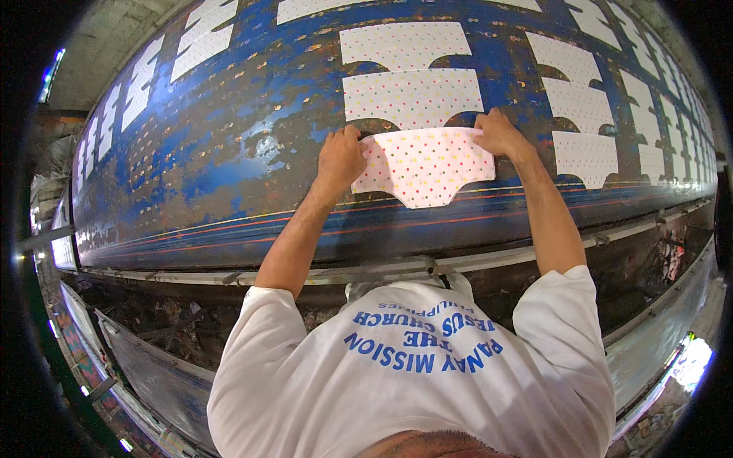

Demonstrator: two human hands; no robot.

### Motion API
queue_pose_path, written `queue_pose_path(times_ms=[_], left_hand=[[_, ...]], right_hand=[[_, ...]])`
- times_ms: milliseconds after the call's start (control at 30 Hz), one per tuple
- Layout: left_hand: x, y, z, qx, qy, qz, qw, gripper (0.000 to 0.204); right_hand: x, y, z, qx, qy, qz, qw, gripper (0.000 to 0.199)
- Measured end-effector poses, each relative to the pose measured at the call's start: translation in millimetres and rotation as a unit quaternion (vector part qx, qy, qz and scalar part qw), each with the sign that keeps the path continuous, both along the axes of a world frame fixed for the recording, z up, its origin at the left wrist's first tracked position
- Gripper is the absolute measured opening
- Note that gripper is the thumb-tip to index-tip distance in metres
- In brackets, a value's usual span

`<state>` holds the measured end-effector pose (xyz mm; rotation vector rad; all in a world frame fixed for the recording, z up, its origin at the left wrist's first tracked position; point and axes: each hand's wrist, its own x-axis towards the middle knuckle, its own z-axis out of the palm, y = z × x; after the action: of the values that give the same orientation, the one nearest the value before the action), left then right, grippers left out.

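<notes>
A white fabric panel (pixel 426 168) with small coloured dots, cut in the shape of a brief, is spread between my hands near the table's close edge. My left hand (pixel 341 159) is closed on its upper left corner. At the upper right corner, my right hand (pixel 502 136) grips the same panel, with the fingertips partly hidden. Just beyond its top edge lies a matching dotted panel (pixel 412 91). Farther back in the same column is another dotted panel (pixel 405 42), flat on the table.
The long table (pixel 221 153) has a worn blue and dark surface, with coloured lines along its near side. More dotted panels (pixel 584 156) lie in columns to the right, and others (pixel 202 38) to the far left. A metal rail (pixel 366 273) runs along the near edge.
</notes>
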<state>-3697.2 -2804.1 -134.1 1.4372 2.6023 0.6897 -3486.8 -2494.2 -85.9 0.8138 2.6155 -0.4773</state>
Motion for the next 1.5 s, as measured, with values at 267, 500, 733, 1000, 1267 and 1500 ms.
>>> queue_pose_path(times_ms=[267, 500, 733, 1000, 1267, 1500], left_hand=[[6, -5, 43, -0.023, -0.071, -0.097, 0.992, 0.015], [-26, -5, 107, 0.091, -0.461, -0.054, 0.881, 0.019], [-116, 68, 66, 0.049, -0.214, 0.036, 0.975, 0.026], [-133, 95, 13, -0.084, -0.065, 0.088, 0.990, 0.027], [-91, 119, 25, -0.150, 0.066, 0.149, 0.975, 0.023], [-84, 126, 28, -0.192, 0.097, 0.163, 0.963, 0.026]], right_hand=[[10, -13, 22, -0.123, 0.070, -0.032, 0.989, 0.031], [8, 26, 65, -0.221, 0.046, -0.069, 0.972, 0.035], [-69, 82, 21, -0.053, 0.196, -0.072, 0.976, 0.028], [-100, 94, -29, 0.028, 0.136, -0.066, 0.988, 0.031], [-98, 115, -30, -0.109, 0.134, -0.031, 0.984, 0.028], [-95, 110, -38, -0.112, 0.168, -0.023, 0.979, 0.026]])
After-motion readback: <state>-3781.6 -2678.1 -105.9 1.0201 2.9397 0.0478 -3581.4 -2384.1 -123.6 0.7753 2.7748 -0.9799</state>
